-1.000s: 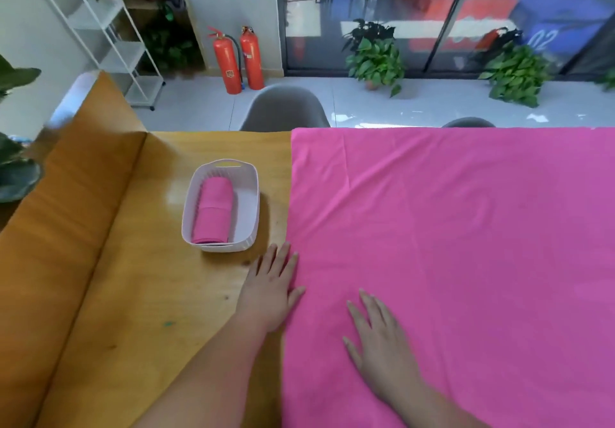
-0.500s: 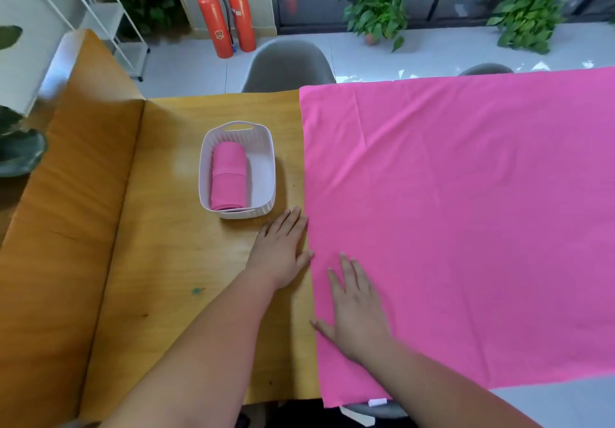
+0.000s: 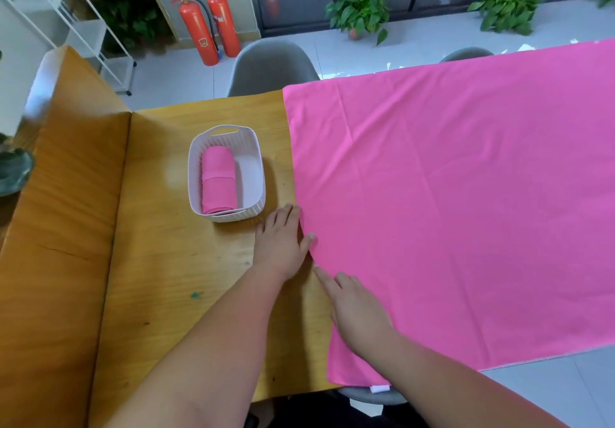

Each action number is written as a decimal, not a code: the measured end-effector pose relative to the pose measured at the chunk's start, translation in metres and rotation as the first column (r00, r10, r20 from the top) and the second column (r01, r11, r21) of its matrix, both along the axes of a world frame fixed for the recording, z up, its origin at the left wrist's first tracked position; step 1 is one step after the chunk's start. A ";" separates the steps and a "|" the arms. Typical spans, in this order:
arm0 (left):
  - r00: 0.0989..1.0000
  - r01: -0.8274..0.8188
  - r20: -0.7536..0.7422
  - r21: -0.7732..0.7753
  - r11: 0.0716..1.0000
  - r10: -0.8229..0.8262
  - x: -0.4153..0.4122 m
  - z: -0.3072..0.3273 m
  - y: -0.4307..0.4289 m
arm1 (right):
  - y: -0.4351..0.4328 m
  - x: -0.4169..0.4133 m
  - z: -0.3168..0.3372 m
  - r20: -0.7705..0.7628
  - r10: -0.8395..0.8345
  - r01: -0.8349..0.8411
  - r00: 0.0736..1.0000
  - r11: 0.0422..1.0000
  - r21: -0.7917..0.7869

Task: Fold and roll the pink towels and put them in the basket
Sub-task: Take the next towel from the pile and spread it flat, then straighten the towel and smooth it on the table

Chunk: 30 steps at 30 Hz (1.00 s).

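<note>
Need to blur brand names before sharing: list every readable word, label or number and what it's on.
No text can be read.
Fire extinguishers: label stickers too blurred.
White tag at the near edge of the pink towel: too small to tell any print.

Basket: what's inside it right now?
The basket holds one rolled towel, lying along its left side; the basket's bottom to the right of it is bare. Whatever lies under the roll is covered.
</note>
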<state>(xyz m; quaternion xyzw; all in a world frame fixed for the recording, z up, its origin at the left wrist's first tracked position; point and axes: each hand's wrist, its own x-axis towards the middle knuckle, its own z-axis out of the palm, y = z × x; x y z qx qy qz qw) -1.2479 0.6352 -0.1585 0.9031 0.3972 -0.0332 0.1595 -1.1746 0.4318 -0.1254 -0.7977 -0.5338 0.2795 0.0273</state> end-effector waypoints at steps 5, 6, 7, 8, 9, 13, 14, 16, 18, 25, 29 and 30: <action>0.976 -0.155 0.145 -0.064 0.986 0.163 0.032 0.010 0.002 | -0.001 -0.003 0.018 -0.100 -0.113 0.115 0.988 0.993 0.013; 0.965 -0.184 0.170 -0.100 0.978 0.199 0.040 0.012 0.004 | 0.000 -0.001 0.020 -0.108 -0.137 0.140 0.985 0.990 0.020; 0.953 -0.203 0.195 -0.152 0.967 0.231 0.047 0.016 0.006 | 0.000 0.001 0.024 -0.117 -0.159 0.163 0.980 0.986 0.025; 0.942 -0.220 0.207 -0.213 0.952 0.264 0.056 0.020 0.009 | -0.001 0.002 0.028 -0.126 -0.181 0.185 0.975 0.982 0.026; 0.934 -0.227 0.212 -0.267 0.937 0.286 0.064 0.022 0.015 | -0.001 0.003 0.033 -0.125 -0.195 0.202 0.973 0.979 0.041; 0.915 -0.270 0.185 -0.376 0.886 0.358 0.086 0.030 0.041 | -0.010 0.003 0.046 -0.069 -0.277 0.284 0.958 0.951 0.120; 0.899 -0.298 0.186 -0.402 0.866 0.396 0.087 0.034 0.045 | -0.012 0.004 0.048 -0.076 -0.310 0.318 0.948 0.940 0.127; 0.870 -0.333 0.191 -0.453 0.827 0.455 0.086 0.040 0.051 | -0.012 0.005 0.053 -0.107 -0.360 0.373 0.927 0.915 0.152; 0.852 -0.333 0.207 -0.494 0.803 0.481 0.080 0.045 0.054 | -0.009 0.004 0.058 -0.143 -0.386 0.406 0.911 0.899 0.163; 0.775 -0.345 0.274 -0.571 0.745 0.569 0.056 0.058 0.053 | -0.004 -0.015 0.081 -0.306 -0.325 0.352 0.895 0.935 0.038; 0.749 -0.308 0.329 -0.597 0.741 0.576 0.058 0.071 0.054 | -0.006 -0.010 0.094 -0.277 -0.254 0.270 0.927 0.962 0.021; 0.746 -0.294 0.335 -0.610 0.736 0.575 0.063 0.076 0.053 | -0.007 -0.006 0.097 -0.252 -0.249 0.261 0.935 0.965 0.014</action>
